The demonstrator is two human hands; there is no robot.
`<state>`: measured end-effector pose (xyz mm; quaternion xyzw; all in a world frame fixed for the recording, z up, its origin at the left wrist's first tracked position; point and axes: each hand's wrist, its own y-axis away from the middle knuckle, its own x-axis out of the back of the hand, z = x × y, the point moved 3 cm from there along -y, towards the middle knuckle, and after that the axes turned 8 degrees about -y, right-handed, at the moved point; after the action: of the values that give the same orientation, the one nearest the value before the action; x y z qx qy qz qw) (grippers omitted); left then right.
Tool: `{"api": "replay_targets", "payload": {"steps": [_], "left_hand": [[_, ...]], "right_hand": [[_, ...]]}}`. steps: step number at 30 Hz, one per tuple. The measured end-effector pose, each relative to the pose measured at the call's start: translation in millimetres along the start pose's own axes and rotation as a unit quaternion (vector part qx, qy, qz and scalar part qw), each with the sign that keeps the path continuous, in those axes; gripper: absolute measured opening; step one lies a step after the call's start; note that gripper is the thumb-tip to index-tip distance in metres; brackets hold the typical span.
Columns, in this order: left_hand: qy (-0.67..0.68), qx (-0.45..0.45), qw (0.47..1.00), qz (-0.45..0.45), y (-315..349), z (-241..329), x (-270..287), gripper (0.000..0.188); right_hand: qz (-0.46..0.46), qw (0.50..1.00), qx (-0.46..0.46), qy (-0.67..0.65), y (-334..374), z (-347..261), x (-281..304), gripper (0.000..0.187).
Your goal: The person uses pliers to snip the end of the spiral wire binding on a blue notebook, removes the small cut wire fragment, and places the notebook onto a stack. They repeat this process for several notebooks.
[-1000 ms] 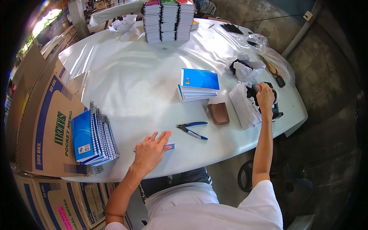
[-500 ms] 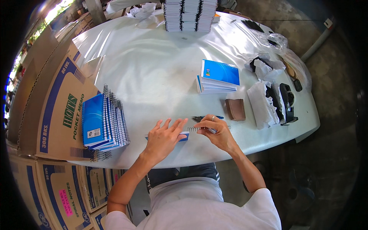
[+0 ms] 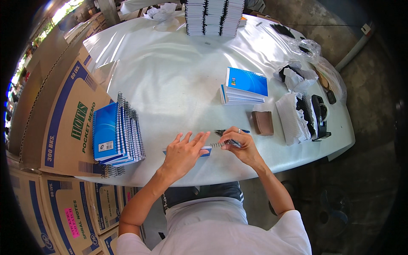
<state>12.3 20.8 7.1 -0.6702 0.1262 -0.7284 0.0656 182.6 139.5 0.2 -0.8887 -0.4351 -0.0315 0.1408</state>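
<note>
My left hand (image 3: pixel 183 152) lies flat with spread fingers on a small blue-covered notepad (image 3: pixel 205 151) near the table's front edge, hiding most of it. A thin metal spiral coil (image 3: pixel 216 145) reaches from the notepad's right end to my right hand (image 3: pixel 239 146), whose thumb and fingers are closed on it. Just beyond my right fingers lie dark-tipped pliers (image 3: pixel 219 132), partly covered by that hand. Farther back stands a short stack of blue notebooks (image 3: pixel 247 83). To the left, spiral notebooks (image 3: pixel 111 131) with coils fitted lean in a row.
An open cardboard box (image 3: pixel 70 114) rises at the left, with more cartons (image 3: pixel 63 212) below. At the right are a brown block (image 3: pixel 262 123), a paper-wrapped bundle (image 3: pixel 293 118) and a black desk tool (image 3: pixel 319 117). Tall notebook stacks (image 3: pixel 214 18) stand at the back.
The coil's free end, which stuck out right of my right hand, no longer shows there. My right fingers have curled more. My left hand stays on the notepad; the whole view shifts slightly.
</note>
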Motion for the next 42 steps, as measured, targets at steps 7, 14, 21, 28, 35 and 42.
{"api": "replay_targets", "payload": {"steps": [7, 14, 21, 28, 35, 42], "left_hand": [[0.005, -0.001, 1.000, -0.005, 0, -1, 0, 0.057], [0.035, 0.002, 0.999, -0.016, -3, 3, 4, 0.058], [-0.022, -0.060, 0.987, -0.146, -4, 12, 6, 0.049], [0.031, -0.097, 0.989, -0.106, -1, 6, 1, 0.065], [0.027, 0.061, 0.989, -0.129, 1, -25, 17, 0.093], [0.025, 0.045, 0.998, -0.044, 3, -30, 15, 0.095]], "right_hand": [[-0.066, 0.994, 0.033, 0.084, -2, -2, -2, 0.015], [-0.064, 0.961, 0.033, 0.268, 3, -29, -17, 0.018], [-0.214, 0.938, -0.010, 0.272, 7, -19, -12, 0.019], [-0.157, 0.880, -0.105, 0.436, -9, 10, 136, 0.068], [-0.343, 0.932, -0.106, -0.047, -49, -32, 35, 0.064], [-0.362, 0.923, -0.101, -0.083, -75, -6, 9, 0.055]]}}
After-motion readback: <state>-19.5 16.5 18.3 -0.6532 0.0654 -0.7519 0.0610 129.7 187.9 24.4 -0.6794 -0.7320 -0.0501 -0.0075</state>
